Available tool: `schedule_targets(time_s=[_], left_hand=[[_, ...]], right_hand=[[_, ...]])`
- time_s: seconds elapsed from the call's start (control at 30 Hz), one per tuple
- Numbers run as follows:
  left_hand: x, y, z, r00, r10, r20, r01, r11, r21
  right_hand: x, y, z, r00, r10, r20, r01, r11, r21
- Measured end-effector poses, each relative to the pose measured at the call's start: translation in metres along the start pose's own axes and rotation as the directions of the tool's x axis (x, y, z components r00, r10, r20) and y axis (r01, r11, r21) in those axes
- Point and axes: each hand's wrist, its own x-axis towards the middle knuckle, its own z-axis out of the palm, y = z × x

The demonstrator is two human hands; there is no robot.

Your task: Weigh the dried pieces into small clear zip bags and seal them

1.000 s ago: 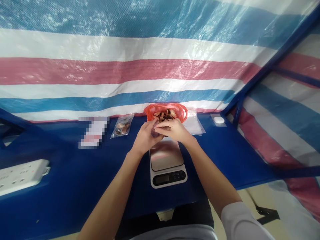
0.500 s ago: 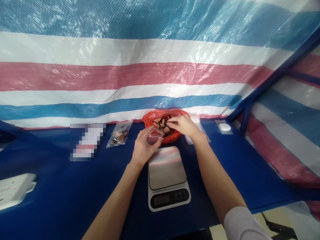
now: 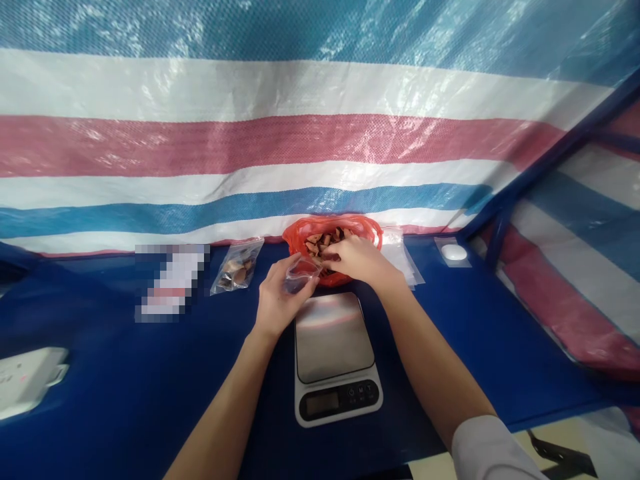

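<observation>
My left hand (image 3: 277, 300) is closed on a small clear plastic bag (image 3: 300, 274), holding it open just above the far edge of a kitchen scale (image 3: 334, 353). My right hand (image 3: 357, 260) reaches into the red plastic bag (image 3: 373, 230) of brown dried pieces (image 3: 320, 241), its fingers pinched together among them; what they grip is hidden. The scale's steel plate is bare.
A filled clear bag (image 3: 236, 267) lies left of the red bag, beside a blurred card (image 3: 170, 283). A stack of clear bags (image 3: 403, 257) and a small white object (image 3: 454, 252) lie to the right. A white power strip (image 3: 27, 380) sits at far left on the blue table (image 3: 125, 373). Striped tarp behind.
My right hand left the clear bag, reached into the red bag, and now draws back slightly toward the clear bag. My left hand keeps hold of the clear bag.
</observation>
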Motion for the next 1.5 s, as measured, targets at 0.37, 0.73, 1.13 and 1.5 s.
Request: schedule_targets(time_s=[0.37,0.73,1.13,1.5], left_hand=[[-0.001,0.002,-0.002,1.000,-0.022,0.012,0.023,1.000,-0.014],[-0.002,0.003,-0.001,1.000,-0.007,0.018,0.007,1.000,-0.026],[-0.003,0.000,0.002,0.999,-0.007,0.048,0.009,0.999,-0.041],[-0.002,0.004,0.003,0.996,-0.061,0.070,0.066,0.995,-0.072]], right_hand=[[0.002,-0.010,0.008,0.999,0.012,-0.033,-0.013,1.000,-0.023],[0.003,0.007,0.010,0.994,-0.002,-0.106,0.026,0.973,0.230],[0.000,0.028,0.007,0.988,0.005,-0.156,0.068,0.886,0.459],[-0.012,0.022,-0.017,0.986,0.027,-0.164,0.108,0.643,0.758]])
